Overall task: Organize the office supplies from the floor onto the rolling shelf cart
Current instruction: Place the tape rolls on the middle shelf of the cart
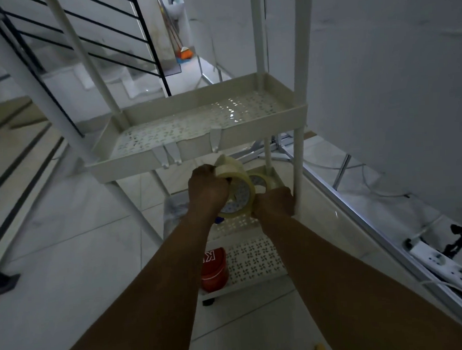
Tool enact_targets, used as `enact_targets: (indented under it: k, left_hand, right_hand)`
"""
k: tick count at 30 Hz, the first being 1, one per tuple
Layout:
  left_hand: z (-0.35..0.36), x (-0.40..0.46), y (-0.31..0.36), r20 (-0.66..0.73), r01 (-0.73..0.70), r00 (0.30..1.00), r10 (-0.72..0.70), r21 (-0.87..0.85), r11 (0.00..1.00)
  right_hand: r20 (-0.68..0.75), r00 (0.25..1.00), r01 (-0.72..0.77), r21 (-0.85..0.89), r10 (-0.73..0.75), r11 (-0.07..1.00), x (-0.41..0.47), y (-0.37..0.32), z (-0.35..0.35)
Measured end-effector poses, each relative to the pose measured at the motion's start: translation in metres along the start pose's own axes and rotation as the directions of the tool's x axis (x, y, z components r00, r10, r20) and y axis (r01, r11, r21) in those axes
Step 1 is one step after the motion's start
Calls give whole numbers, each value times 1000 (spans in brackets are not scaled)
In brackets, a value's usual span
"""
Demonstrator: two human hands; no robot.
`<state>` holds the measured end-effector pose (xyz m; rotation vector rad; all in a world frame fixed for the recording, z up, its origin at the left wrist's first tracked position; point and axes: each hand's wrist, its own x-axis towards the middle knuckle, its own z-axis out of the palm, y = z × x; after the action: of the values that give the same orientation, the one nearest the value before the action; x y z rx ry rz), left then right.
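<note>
Both hands held clear tape rolls (237, 190) over cart (299, 112) mid shelf; L hand (208, 188) gripped upper roll; R hand (275, 203) lower one; red container (214, 269) on btm shelf.

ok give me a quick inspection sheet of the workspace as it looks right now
surface: white tiled floor; white rolling shelf cart with perforated trays, upper tray bare
job's things: clear tape rolls held over the middle tray; another tape roll just behind them; red container on the bottom tray
clutter: small bits on the floor at the bottom edge, too cut off to identify
hands: left hand and right hand both gripping the tape rolls
cables: white power strip with cords along the right wall
surroundings: white wall on the right; black stair railing on the left; broom leaning far back
</note>
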<state>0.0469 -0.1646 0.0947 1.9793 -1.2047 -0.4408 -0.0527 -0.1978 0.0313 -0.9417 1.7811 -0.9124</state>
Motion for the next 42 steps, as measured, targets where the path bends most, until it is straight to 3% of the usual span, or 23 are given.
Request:
enact_targets:
  k: [2, 4, 9, 11, 14, 19, 23, 26, 29, 31, 33, 35, 38, 42]
  left_hand:
    - [8, -2, -2, 57, -133, 991, 125, 191, 973]
    - [18, -5, -7, 113, -190, 980, 165, 260, 947]
    - [40, -7, -17, 135, -206, 976, 171, 305, 930]
    - [42, -9, -17, 232, -299, 943, 238, 283, 911]
    - [42, -8, -20, 315, -315, 924, 217, 301, 900]
    - [39, -7, -25, 279, -307, 937, 209, 381, 872]
    - [36, 0, -33, 304, -285, 937, 173, 377, 881]
    - [27, 6, -37, 304, -279, 945, 122, 549, 788]
    - [19, 12, -39, 297, -195, 955, -13, 660, 726]
    - [17, 17, -46, 367, -153, 915, -168, 700, 697]
    - [17, 20, -55, 402, -139, 885, -235, 710, 690]
    - [16, 20, -64, 392, -155, 895, -211, 719, 678]
    - [15, 13, -67, 374, -236, 923, -85, 728, 643]
    - [10, 11, -67, 265, -189, 964, 3, 677, 712]
  right_hand:
    - [4, 1000, 2, -20, -2, 1000, -6, -1, -9]
    - [11, 1000, 13, -29, -12, 999, -3, 0, -14]
    - [63, 984, 165, -10, -164, 986, -10, 1, -21]
    - [70, 966, 254, -43, -251, 966, -13, 4, -24]
    - [65, 907, 419, -32, -417, 907, -23, 9, -27]
    - [209, 776, 625, -124, -595, 771, -30, 20, -28]
    - [336, 734, 673, -243, -590, 699, -24, 21, -27]
    - [413, 720, 693, -384, -558, 610, -15, 16, -23]
    - [498, 656, 754, -452, -567, 476, -8, 10, -18]
    - [568, 592, 802, -482, -572, 352, -6, 5, -16]
    - [616, 541, 819, -540, -572, 192, -6, 0, -15]
    - [621, 545, 797, -592, -562, 119, -7, -5, -15]
    - [547, 545, 785, -599, -635, 158, -5, -10, -17]
    - [603, 504, 803, -591, -619, 79, -7, -13, -21]
